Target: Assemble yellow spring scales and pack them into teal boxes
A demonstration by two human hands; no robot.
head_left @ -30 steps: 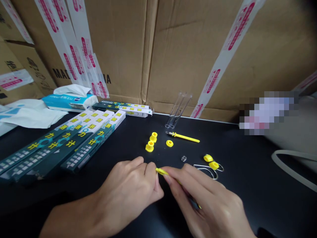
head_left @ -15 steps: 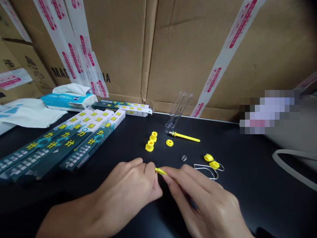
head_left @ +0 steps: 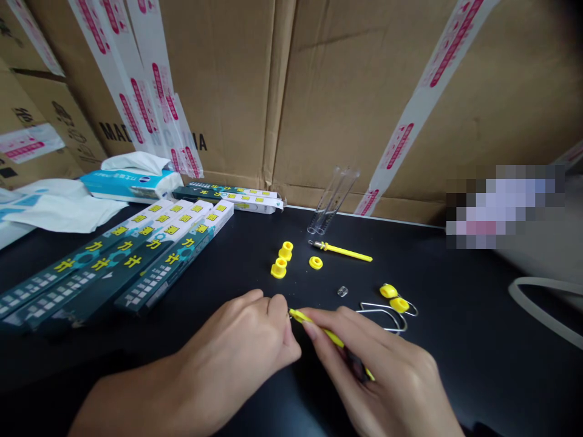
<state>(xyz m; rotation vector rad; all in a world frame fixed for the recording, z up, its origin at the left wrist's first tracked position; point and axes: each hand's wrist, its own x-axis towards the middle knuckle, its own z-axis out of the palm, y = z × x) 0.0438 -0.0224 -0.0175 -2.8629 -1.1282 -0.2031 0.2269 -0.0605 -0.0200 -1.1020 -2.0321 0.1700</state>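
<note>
Between the thumb and fingers of my right hand (head_left: 380, 364) is a yellow plastic rod (head_left: 334, 337). Its upper end meets the curled fingers of my left hand (head_left: 237, 349), which hide whatever they grip. Beyond the hands stand two yellow plastic caps (head_left: 279, 267) and a yellow ring (head_left: 316, 263). A similar yellow rod (head_left: 348, 251) with a metal end lies farther back. Right of centre are a small coil spring (head_left: 342, 291), metal wire hooks (head_left: 385, 312) and two yellow end pieces (head_left: 388, 291) with wire loops.
Two clear tubes (head_left: 334, 200) lie near the cardboard wall (head_left: 355, 103). Several long printed boxes (head_left: 173, 258) lie on the left of the black table (head_left: 255, 249). A tissue pack (head_left: 132, 184) sits behind them. At right are a blurred patch and a pale curved strap (head_left: 546, 309).
The yellow rod has slid or turned in my right hand, so more of its length shows. A small gap now shows between its tip and my left fingers. The view has shifted slightly.
</note>
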